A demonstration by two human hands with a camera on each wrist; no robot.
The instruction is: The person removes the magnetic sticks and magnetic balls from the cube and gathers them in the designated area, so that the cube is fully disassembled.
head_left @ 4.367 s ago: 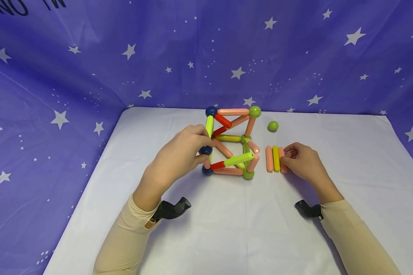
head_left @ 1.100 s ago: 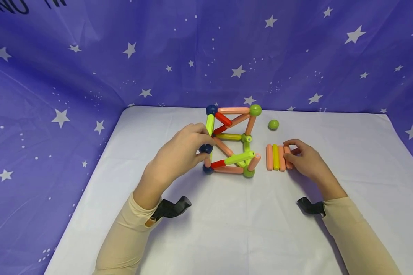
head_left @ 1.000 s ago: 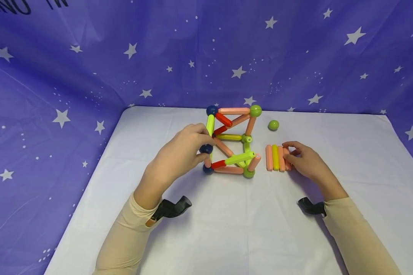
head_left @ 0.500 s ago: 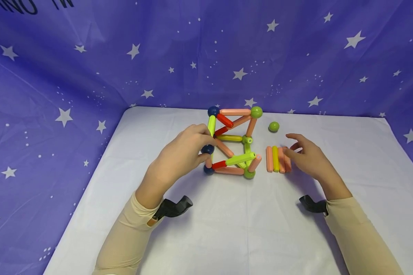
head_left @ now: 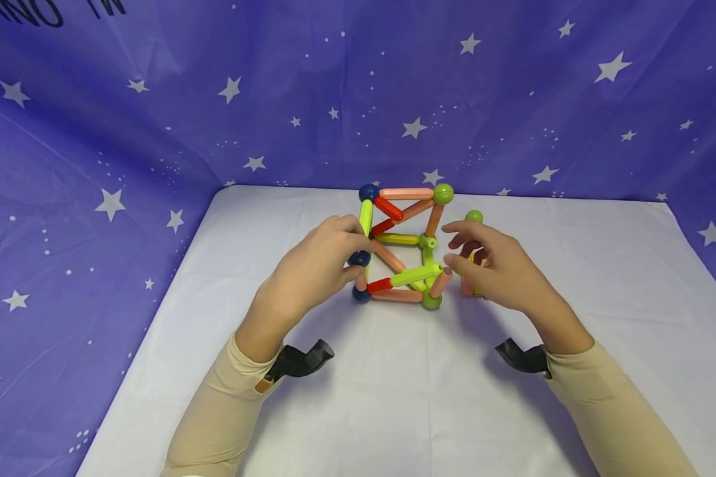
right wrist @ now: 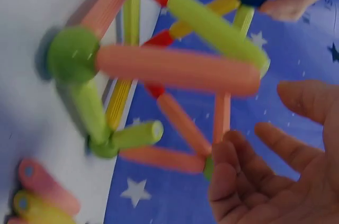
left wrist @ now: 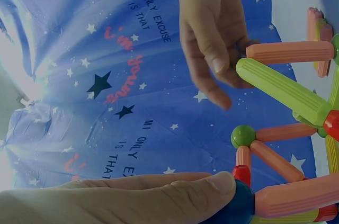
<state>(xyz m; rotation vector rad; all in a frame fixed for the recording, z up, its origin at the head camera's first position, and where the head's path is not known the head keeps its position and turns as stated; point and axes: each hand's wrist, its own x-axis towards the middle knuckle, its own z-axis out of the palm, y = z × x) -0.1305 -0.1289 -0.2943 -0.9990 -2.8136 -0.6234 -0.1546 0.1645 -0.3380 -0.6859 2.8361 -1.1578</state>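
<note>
A frame of magnetic rods and balls (head_left: 396,296) stands on the table, in pink, red, yellow and green. My left hand (head_left: 316,265) pinches the dark blue ball (head_left: 359,258) at its upper front left corner; thumb and ball also show low in the left wrist view. My right hand (head_left: 495,268) hovers just right of the frame, fingers loosely bent, with nothing between them. Closest to it are the free ends of an upright pink rod (right wrist: 180,70) and a slanting light green rod (right wrist: 220,30). A short green rod (right wrist: 139,135) sticks up from the green ball behind.
A row of loose pink and yellow rods (head_left: 467,286) lies right of the frame, partly covered by my right hand. Behind them sits a loose green ball (head_left: 474,216). A purple star-printed cloth (head_left: 310,79) rises behind the white table (head_left: 394,411).
A pink rod has left the frame's right side, and another lies in the loose row. My right hand let go of that row and moved left toward the frame. The left hand stayed put.
</note>
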